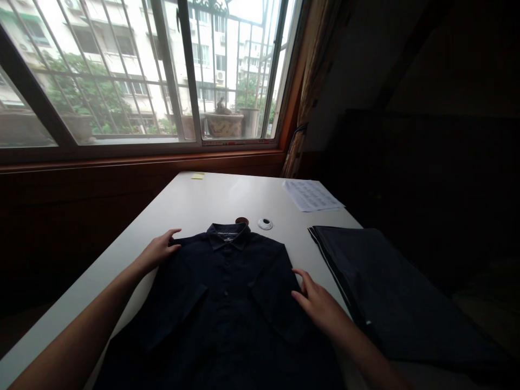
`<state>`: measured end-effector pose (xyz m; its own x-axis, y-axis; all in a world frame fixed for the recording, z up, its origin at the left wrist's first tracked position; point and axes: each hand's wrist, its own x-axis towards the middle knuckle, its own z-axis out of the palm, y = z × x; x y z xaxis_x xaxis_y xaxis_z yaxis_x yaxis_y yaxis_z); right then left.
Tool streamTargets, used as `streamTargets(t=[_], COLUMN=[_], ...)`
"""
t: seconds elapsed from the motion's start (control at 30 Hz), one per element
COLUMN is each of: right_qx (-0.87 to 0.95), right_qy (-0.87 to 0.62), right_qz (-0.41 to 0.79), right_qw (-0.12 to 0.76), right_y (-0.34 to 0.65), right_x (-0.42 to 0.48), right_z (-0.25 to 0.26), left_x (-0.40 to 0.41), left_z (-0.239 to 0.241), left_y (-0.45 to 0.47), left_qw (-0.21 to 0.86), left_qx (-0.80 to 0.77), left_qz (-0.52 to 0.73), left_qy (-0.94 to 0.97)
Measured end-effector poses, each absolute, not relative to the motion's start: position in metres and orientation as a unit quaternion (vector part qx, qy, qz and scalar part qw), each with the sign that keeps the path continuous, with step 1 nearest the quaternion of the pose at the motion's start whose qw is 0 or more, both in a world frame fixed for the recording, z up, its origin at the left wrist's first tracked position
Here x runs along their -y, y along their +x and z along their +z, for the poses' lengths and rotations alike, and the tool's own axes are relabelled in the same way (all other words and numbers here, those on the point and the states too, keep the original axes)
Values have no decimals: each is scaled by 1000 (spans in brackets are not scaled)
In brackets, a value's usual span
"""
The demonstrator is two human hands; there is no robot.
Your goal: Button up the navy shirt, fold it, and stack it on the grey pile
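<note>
A dark navy button-up shirt point(227, 303) lies front side up, its collar pointing away from me and its short sleeves folded in over the front. At the shirt's left shoulder is my left hand point(160, 250), thumb and forefinger apart at the fabric's edge. My right hand point(312, 298) rests by the shirt's right side, lower down, with finger and thumb spread at the sleeve edge. Neither hand visibly grips the cloth. The shirt's lower part runs out of view at the bottom.
The shirt lies on a white table point(244, 192). Folded dark cloth point(377, 276) lies to the right, partly over the edge. Beyond the collar are a brown round object point(242, 220) and a white disc with a dark centre point(265, 223). Printed sheets point(312, 195) and a yellow note point(197, 176) lie farther back.
</note>
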<state>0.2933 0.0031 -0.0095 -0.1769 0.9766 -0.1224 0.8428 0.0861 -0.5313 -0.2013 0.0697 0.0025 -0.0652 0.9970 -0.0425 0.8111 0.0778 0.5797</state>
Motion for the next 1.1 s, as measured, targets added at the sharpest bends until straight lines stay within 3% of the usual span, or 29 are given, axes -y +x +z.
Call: streamTargets(t=[0.37,0.8,1.1], right_qx=[734,744,723], right_qy=[-601,-613,-622], right_qz=[273,217,252], right_qw=[158,155,166], right_y=[273,188,204], right_x=[-70,-189,-176], right_z=[-7,-5,0], left_x=[-79,-99,-79], left_z=[-4,-7,-6], left_y=[-229,-284,-299], left_qw=[143,67,138], left_qx=[-744,-821,-823], left_qz=[249,283,323], left_qy=[603,491,447])
